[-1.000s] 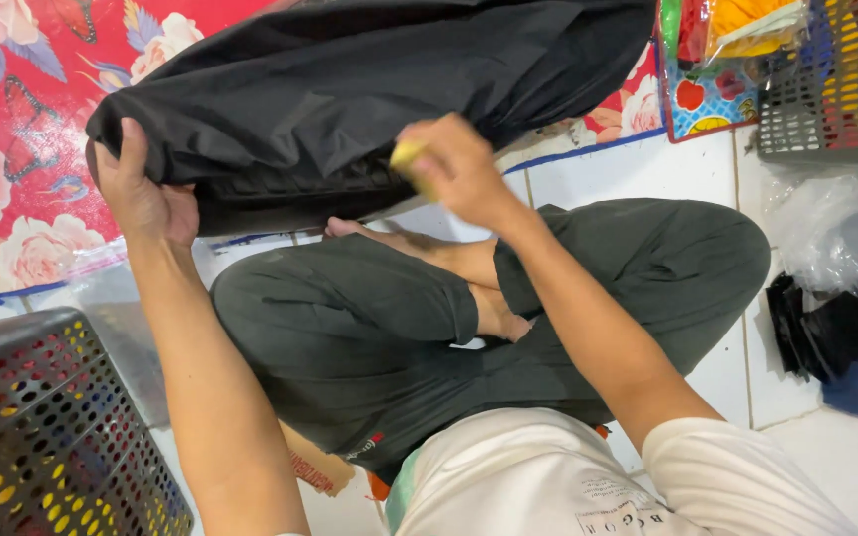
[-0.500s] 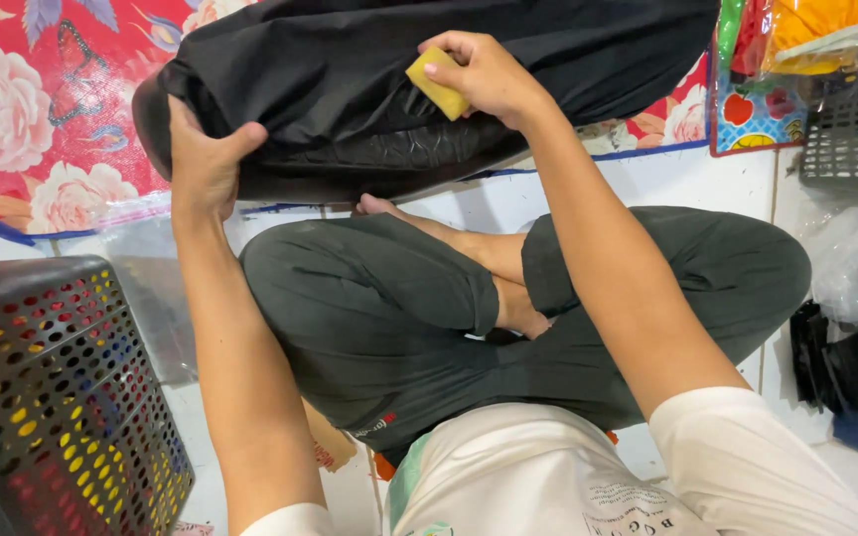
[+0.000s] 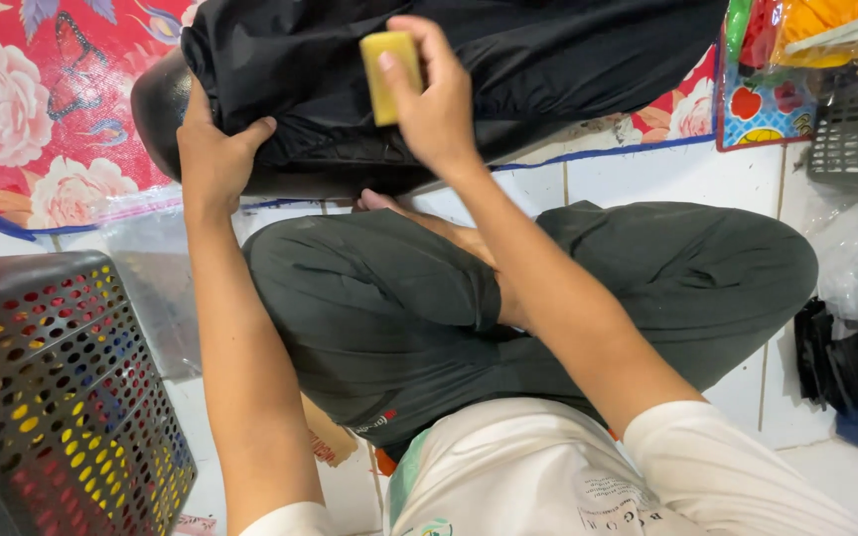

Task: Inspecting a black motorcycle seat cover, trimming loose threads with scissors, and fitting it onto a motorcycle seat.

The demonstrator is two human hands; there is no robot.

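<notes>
A black garment (image 3: pixel 548 60) lies bunched on a red floral mat (image 3: pixel 32 109) in front of my crossed legs. My left hand (image 3: pixel 213 159) presses down on the garment's near left edge, fingers curled over the fabric. My right hand (image 3: pixel 434 99) is over the middle of the garment and pinches a small yellow rectangular block (image 3: pixel 391 74) between thumb and fingers. The block's lower end is next to the black fabric.
A dark perforated basket (image 3: pixel 52 397) stands at my left knee, with clear plastic bags (image 3: pixel 151 268) beside it. A grey basket (image 3: pixel 856 129) and colourful packets (image 3: pixel 826 30) sit at the upper right. Dark cloth and plastic (image 3: pixel 856 347) lie on the white tiles at right.
The view has tilted, so the garment sits lower in view. My right hand has raised the yellow block over the garment's middle. My left hand keeps its grip on the left edge.
</notes>
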